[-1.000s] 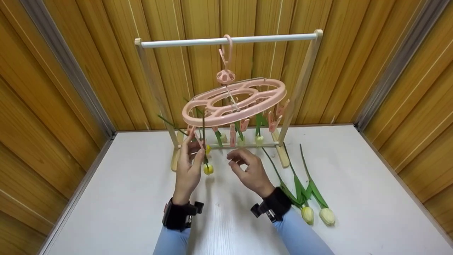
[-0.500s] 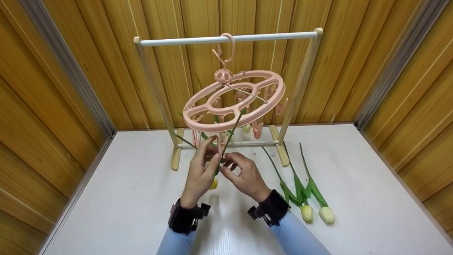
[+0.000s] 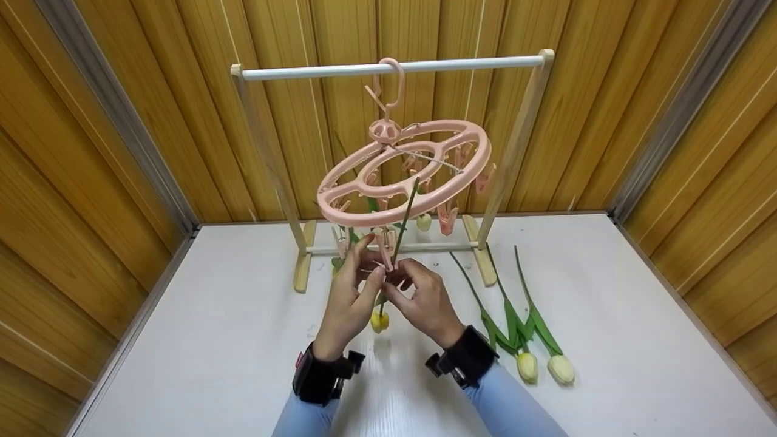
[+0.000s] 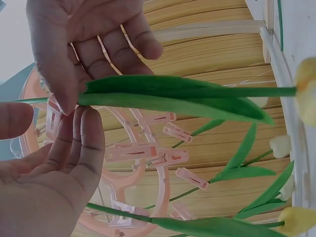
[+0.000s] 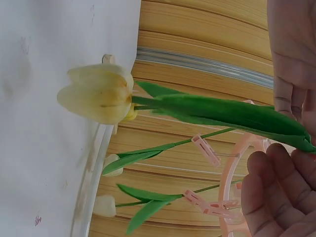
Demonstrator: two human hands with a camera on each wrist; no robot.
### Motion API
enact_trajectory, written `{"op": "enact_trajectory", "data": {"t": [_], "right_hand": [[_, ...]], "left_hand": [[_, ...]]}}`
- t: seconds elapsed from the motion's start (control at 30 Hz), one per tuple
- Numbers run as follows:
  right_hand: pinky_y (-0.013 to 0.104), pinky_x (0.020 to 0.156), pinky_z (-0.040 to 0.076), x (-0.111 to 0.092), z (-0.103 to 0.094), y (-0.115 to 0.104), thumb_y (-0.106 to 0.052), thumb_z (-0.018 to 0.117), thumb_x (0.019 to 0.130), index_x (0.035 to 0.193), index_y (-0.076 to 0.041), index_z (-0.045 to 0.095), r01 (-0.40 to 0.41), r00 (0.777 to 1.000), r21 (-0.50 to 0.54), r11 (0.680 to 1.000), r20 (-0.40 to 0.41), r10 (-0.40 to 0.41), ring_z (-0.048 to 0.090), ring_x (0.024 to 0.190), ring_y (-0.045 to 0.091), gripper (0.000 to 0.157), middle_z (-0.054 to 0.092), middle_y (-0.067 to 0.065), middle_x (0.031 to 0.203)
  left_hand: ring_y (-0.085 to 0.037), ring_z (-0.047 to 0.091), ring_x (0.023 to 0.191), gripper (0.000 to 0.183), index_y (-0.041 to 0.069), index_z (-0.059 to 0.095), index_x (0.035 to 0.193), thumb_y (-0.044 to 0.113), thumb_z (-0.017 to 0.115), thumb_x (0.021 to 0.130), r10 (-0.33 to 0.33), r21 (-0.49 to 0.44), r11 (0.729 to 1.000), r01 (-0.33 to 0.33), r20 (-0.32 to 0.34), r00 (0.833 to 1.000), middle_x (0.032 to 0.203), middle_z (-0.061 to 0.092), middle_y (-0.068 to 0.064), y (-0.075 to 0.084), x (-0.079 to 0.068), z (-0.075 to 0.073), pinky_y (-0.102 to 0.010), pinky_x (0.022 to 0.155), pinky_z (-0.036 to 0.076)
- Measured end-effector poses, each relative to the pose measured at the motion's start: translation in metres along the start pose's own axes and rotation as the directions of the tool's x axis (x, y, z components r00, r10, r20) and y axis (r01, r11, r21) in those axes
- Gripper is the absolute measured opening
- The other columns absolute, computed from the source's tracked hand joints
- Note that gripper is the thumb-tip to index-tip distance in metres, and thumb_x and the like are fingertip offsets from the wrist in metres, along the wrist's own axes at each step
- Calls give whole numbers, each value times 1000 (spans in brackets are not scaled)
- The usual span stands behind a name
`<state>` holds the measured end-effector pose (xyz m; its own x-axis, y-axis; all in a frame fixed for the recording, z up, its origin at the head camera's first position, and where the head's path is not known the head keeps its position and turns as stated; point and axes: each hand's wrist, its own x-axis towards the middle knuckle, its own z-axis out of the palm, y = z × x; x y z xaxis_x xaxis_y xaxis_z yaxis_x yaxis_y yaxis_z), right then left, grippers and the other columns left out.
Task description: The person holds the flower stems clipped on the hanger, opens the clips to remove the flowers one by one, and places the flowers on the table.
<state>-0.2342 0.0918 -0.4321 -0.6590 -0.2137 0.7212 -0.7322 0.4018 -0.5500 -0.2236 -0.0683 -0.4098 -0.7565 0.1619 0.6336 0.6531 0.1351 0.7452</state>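
A yellow-white tulip (image 3: 380, 321) hangs head down between the two hands. Its green leaf (image 4: 177, 98) stretches across the left wrist view. My right hand (image 3: 428, 297) pinches the tulip by the stem, close to the leaf base. My left hand (image 3: 349, 300) holds a pink clothes peg (image 3: 386, 246) between thumb and fingers, right beside the stem. Whether the peg's tips grip the stem is hidden by the fingers. Above them, the pink round drying hanger (image 3: 364, 221) tilts down toward the hands, hooked on the white bar (image 3: 315, 73).
More tulips hang upside down from pegs on the hanger, such as one white tulip (image 3: 424, 222). Wooden feet (image 3: 300, 267) support the rack on the white table (image 3: 230, 340). At the right lie loose tulips (image 3: 561, 369). Wood-look panels (image 3: 698, 230) enclose the table.
Both hands have come together at the tulip; the right hand was apart and holding nothing. The left hand moved right with the peg and tulip, and the hanger turned and tipped forward.
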Motion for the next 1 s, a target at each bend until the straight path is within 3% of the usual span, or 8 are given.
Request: {"op": "enact_trajectory", "data": {"t": [0.2, 0.4, 0.63, 0.83, 1.0], "right_hand": [[36, 66, 58, 0, -2, 1, -1, 72, 92, 101, -2, 65, -22, 1000, 12, 1000, 22, 22, 70, 76, 18, 12, 71, 7, 87], [33, 66, 57, -1, -6, 3, 3, 69, 91, 102, 0, 64, -35, 998, 8, 999, 52, 35, 69, 74, 17, 12, 70, 6, 84], [32, 64, 56, -1, -7, 7, 6, 66, 90, 101, -3, 64, 11, 998, 14, 1000, 62, -12, 67, 72, 15, 14, 68, 3, 82], [30, 65, 55, -4, -7, 9, 8, 63, 93, 103, -3, 66, 16, 998, 24, 1000, 66, -18, 65, 74, 13, 15, 66, 3, 88], [29, 66, 55, -8, -7, 9, 6, 63, 94, 102, -3, 66, 6, 997, 28, 1000, 75, -8, 64, 75, 13, 13, 65, 4, 90]], "left_hand": [[-25, 67, 100, 50, -3, 44, 151, 2, 57, 104, 28, 18, 999, -27, -18, 999, 113, 69, -13, 0, 2, 0, -32, 83, 56], [-24, 65, 105, 45, 2, 51, 147, 5, 59, 103, 41, 66, 997, -37, -55, 998, 123, 64, -12, 1, 3, 2, -37, 87, 55], [-26, 60, 118, 32, 0, 58, 135, 7, 59, 104, 47, 47, 998, -43, -98, 994, 129, 61, -12, 0, 9, 5, -41, 91, 54], [-24, 63, 114, 21, -3, 59, 124, 7, 56, 106, 23, -3, 1000, -23, -104, 994, 125, 64, -13, 0, 10, 4, -45, 98, 52], [-25, 63, 112, 15, -1, 60, 118, 7, 55, 106, 20, -2, 1000, -20, -111, 994, 120, 64, -15, -1, 9, 3, -47, 96, 51]]}}
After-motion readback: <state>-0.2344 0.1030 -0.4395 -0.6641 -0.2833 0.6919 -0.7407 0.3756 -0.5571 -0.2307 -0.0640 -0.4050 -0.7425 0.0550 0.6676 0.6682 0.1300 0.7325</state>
